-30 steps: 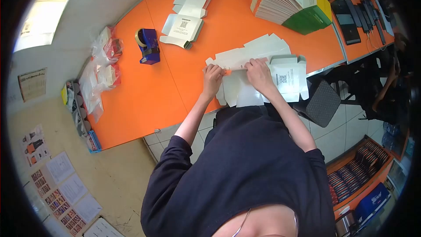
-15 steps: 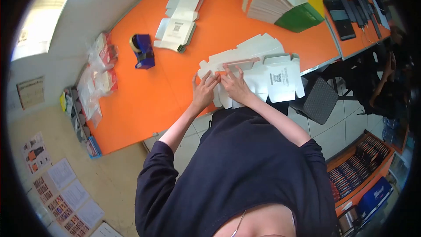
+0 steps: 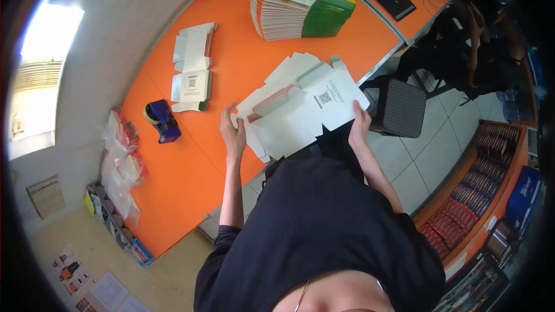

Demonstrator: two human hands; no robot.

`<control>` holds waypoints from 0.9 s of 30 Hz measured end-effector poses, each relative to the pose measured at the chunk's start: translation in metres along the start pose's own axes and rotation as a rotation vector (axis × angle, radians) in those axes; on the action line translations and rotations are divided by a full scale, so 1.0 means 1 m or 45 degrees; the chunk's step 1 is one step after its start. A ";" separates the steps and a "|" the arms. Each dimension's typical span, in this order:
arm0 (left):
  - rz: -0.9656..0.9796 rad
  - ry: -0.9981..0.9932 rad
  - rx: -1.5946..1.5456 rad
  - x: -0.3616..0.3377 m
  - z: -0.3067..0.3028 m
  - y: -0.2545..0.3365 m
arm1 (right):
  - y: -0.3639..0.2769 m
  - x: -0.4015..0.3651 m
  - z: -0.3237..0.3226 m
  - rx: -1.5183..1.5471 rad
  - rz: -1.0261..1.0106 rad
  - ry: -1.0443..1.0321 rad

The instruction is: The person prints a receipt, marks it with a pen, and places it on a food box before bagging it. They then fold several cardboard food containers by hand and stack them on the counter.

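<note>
A partly folded white cardboard box (image 3: 295, 110) with a printed QR code lies tilted across the front edge of the orange table. Its flaps stand open, and a narrow raised strip shows reddish print. My left hand (image 3: 232, 134) grips the left end of the box, thumb against the card. On the right, my right hand (image 3: 359, 126) pinches the edge near the QR code panel, its fingers partly hidden under the card. Farther back lies a second opened white box (image 3: 193, 69), also with a QR code, and no hand is on it.
A blue tape dispenser (image 3: 164, 121) stands on the left of the orange table (image 3: 173, 196). Flat green, yellow and white cartons (image 3: 300, 8) are stacked at the back. Plastic-wrapped packs (image 3: 121, 162) line the wall side. A dark stool (image 3: 399, 107) is at right, near another person.
My hands moved apart, from close together at the box's left part to its opposite ends. The box is turned and its QR panel now sits higher. The view has shifted.
</note>
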State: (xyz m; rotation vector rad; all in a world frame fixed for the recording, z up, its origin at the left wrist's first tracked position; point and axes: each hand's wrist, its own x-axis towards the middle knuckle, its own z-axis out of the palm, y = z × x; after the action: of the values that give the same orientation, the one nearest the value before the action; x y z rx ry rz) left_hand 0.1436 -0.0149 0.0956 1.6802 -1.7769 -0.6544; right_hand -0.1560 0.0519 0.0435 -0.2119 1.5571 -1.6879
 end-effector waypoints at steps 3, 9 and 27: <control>0.109 -0.008 -0.151 0.028 -0.034 0.070 | -0.048 -0.009 0.039 -0.104 -0.260 -0.102; 0.475 0.038 -0.255 0.043 -0.090 0.159 | -0.227 -0.036 0.132 -0.772 -0.958 -1.311; -0.533 -0.677 -0.941 0.016 0.050 -0.036 | 0.022 0.005 0.206 -1.294 -1.094 -1.573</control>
State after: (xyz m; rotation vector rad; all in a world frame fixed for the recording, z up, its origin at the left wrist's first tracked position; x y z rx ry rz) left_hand 0.1328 -0.0360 0.0370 1.4044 -1.2123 -1.8212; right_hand -0.0232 -0.1058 0.0679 -2.1822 1.1343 -0.6537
